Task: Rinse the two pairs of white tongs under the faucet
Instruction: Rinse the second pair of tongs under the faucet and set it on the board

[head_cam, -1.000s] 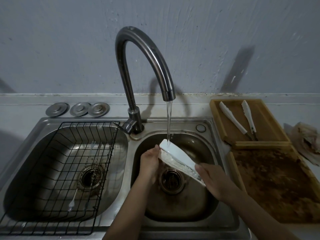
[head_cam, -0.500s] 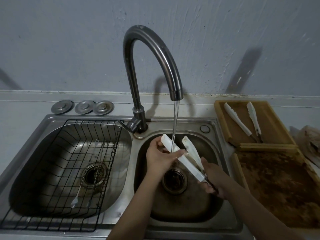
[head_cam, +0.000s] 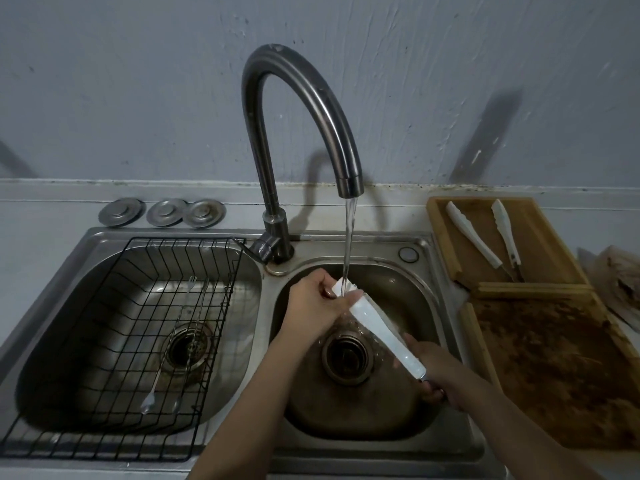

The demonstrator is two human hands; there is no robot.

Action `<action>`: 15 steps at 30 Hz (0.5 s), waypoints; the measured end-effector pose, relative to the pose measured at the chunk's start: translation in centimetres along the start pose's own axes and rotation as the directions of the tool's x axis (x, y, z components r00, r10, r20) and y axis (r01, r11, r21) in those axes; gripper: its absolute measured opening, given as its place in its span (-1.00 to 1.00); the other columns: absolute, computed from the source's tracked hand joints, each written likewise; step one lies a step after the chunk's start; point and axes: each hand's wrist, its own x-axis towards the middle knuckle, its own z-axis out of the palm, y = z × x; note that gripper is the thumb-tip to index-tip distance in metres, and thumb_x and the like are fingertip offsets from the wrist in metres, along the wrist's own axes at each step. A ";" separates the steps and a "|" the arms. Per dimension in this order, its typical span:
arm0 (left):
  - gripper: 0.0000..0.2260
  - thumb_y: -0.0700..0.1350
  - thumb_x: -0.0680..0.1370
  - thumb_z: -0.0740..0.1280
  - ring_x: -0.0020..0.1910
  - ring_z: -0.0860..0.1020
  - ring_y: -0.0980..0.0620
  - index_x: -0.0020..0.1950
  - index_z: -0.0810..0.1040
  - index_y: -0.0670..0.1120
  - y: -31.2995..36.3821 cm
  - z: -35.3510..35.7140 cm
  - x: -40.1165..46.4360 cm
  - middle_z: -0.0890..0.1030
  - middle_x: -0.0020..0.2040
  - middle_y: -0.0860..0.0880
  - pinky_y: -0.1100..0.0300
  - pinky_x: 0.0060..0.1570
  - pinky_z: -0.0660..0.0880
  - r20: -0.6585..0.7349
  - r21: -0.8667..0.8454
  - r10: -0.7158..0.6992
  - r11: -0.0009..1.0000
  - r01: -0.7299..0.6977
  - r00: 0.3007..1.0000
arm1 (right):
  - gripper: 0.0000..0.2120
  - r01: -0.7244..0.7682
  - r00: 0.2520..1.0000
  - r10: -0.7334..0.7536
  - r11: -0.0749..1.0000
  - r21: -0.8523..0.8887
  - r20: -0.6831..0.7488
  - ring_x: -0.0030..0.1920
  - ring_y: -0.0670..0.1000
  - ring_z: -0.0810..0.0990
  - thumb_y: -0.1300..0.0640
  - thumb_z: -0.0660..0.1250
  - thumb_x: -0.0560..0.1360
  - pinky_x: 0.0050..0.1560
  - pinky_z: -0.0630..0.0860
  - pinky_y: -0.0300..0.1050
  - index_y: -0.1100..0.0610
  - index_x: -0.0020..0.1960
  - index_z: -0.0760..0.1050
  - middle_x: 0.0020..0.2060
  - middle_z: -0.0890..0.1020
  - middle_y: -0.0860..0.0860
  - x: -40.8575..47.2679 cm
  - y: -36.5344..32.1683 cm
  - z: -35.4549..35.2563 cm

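One pair of white tongs (head_cam: 384,336) slants over the right sink basin (head_cam: 412,278), its tips under the water stream from the curved faucet (head_cam: 298,98). My left hand (head_cam: 315,306) pinches the tips together at the top. My right hand (head_cam: 440,372) grips the hinge end lower right. The arms of the tongs are pressed closed. A second pair of white tongs (head_cam: 485,237) lies spread open in the wooden tray (head_cam: 440,233) at the right, untouched.
The left basin holds a black wire rack (head_cam: 114,341) with thin metal utensils (head_cam: 173,341) in it. Three metal drain covers (head_cam: 162,212) sit on the ledge behind. A stained wooden board (head_cam: 561,375) lies right of the sink, crumpled wrapping (head_cam: 620,285) beyond it.
The tongs, spread open half a second ago, are now squeezed closed. My left hand shifted onto the tips under the stream. The view moved closer.
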 end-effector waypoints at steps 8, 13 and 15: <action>-0.70 -0.05 0.61 0.17 -0.27 0.63 -0.09 -0.08 0.59 -0.22 -2.1 0.2 0.0 0.66 -0.23 -0.17 0.02 -0.18 0.60 0.017 -0.267 -0.184 0.946 0.182 0.983 | -0.63 0.206 0.894 -0.307 0.928 -0.309 -0.326 -0.56 -0.04 0.47 -0.05 -0.03 0.61 -0.58 0.41 -0.21 0.12 -0.20 0.40 -0.45 0.50 0.07 -0.8 -1.0 0.4; -0.59 -0.32 0.52 0.29 -0.07 0.65 -0.01 0.37 0.35 -0.24 -3.2 1.4 -1.4 0.57 0.12 -0.17 0.02 0.11 0.57 0.286 -0.746 -0.258 0.544 0.383 0.923 | -0.89 0.358 0.732 -0.606 0.730 -0.582 -0.310 -0.33 -0.09 0.53 0.09 0.22 0.55 -0.37 0.47 -0.23 0.11 -0.06 0.34 -0.31 0.48 -0.04 -1.8 -1.7 0.4; -0.50 -0.45 0.45 0.31 0.15 0.60 -0.06 0.34 0.38 -0.13 -3.0 2.0 -1.5 0.54 0.26 -0.11 0.03 0.10 0.58 0.234 -0.788 -0.231 0.524 0.323 0.944 | -0.82 0.376 0.691 -0.665 0.667 -0.643 -0.285 -0.33 -0.18 0.48 0.09 0.31 0.50 -0.39 0.37 -0.34 0.09 -0.03 0.31 -0.32 0.42 -0.12 -2.2 -1.7 1.1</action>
